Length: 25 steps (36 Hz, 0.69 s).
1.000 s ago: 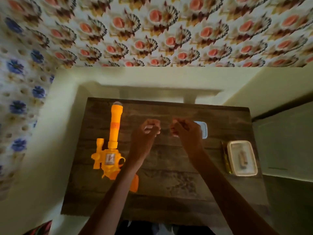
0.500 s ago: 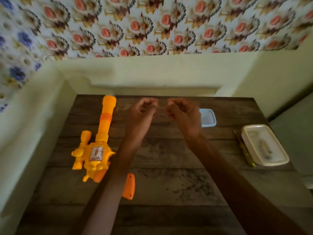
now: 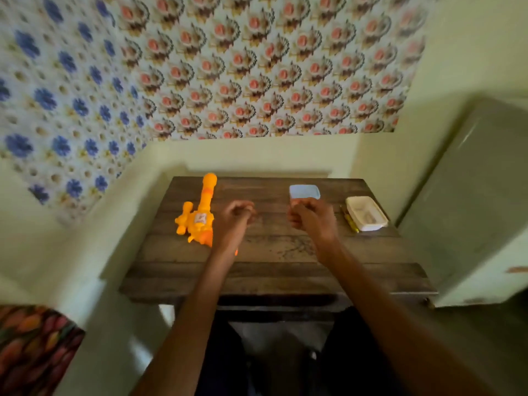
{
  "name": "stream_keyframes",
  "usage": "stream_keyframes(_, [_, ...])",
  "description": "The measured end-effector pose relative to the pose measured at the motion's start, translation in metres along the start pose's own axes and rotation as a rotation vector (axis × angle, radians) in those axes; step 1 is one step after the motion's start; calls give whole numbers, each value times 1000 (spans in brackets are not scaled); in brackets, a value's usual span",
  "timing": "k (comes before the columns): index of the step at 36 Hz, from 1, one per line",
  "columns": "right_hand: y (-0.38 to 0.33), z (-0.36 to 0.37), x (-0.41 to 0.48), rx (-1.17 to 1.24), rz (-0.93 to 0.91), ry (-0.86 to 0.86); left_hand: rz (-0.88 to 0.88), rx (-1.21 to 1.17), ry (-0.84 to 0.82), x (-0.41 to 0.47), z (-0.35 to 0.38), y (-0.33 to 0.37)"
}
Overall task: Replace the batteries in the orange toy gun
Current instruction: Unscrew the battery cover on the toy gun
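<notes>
The orange toy gun lies on the left part of the dark wooden table, barrel pointing away from me; my left forearm hides its grip. My left hand hovers just right of the gun, fingers curled shut, and I see nothing in it. My right hand is a fist over the table's middle, apart from the left hand; whether it holds anything small is unclear. A white tray at the right holds a blurred small object.
A small pale blue lid or dish lies just beyond my right hand. A yellowish pen-like tool lies along the white tray's left side. Walls close the table's left and far sides; a pale green cabinet stands at the right.
My hands were close together, fingertips nearly touching; now they have parted sideways. The camera has pulled back and up, so the table looks smaller.
</notes>
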State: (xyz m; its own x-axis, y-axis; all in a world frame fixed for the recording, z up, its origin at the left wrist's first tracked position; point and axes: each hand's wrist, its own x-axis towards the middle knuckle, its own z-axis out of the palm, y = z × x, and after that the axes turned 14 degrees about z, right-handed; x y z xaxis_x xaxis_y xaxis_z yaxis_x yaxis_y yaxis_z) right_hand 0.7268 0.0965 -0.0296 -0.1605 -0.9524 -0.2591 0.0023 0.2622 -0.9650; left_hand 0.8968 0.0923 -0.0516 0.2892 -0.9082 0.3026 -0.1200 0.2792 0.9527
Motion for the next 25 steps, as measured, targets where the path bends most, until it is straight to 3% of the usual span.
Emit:
stream_keyframes(5, [21,-3,-16,-85,24,-33,-7,66,42,-33,-30,3])
stream_keyframes(12, [66,41,-10,-535,-5,-149,-187,32,143,-61,-77,-45])
stream_keyframes(20, [96,126,35,-1016,-265,-214,-289,-66,359,-38,-99,-85])
stream_keyframes(25, [97,140,64,-1085,-362,-182,-281,-89,394,-26,-96,-95])
